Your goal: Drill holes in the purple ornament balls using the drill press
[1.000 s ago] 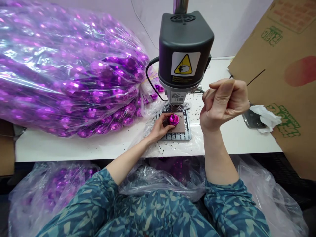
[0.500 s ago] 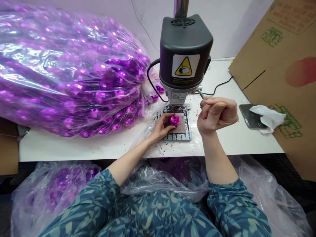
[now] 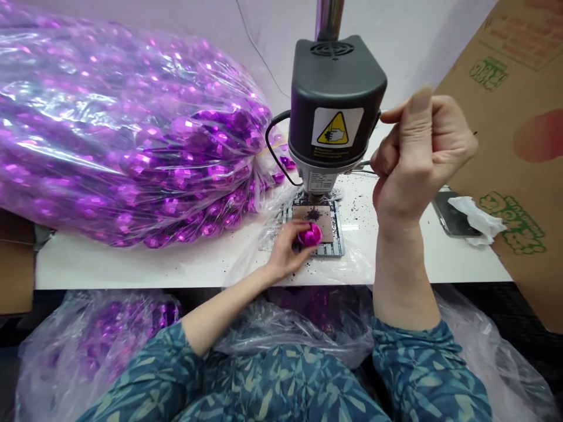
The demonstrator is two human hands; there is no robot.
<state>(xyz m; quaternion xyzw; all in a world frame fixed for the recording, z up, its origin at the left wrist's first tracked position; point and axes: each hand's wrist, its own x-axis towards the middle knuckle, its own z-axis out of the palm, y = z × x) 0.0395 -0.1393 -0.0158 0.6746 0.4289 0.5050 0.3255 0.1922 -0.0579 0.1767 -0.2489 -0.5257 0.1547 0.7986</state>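
Between its thumb and fingers my left hand (image 3: 287,249) grips a shiny magenta faceted ball (image 3: 311,234) over the front part of a brown board (image 3: 326,220). The board lies on the metal base (image 3: 338,246) of a dark drill press (image 3: 338,76), and dark shavings are piled behind the ball. Raised to the right of the press head is my right hand (image 3: 417,155), its fingers curled and thumb on top. The press lever is hidden there, so what those fingers hold cannot be made out.
A big clear bag of purple balls (image 3: 145,135) fills the left. On the right are a phone (image 3: 453,214), a white tissue (image 3: 479,217) and a cardboard box (image 3: 519,164). Plastic bags (image 3: 97,351) hang below the table's front edge.
My left hand has drawn the ball toward me, away from beneath the drill, uncovering shavings. My right hand has risen from beside the lever's lower position.
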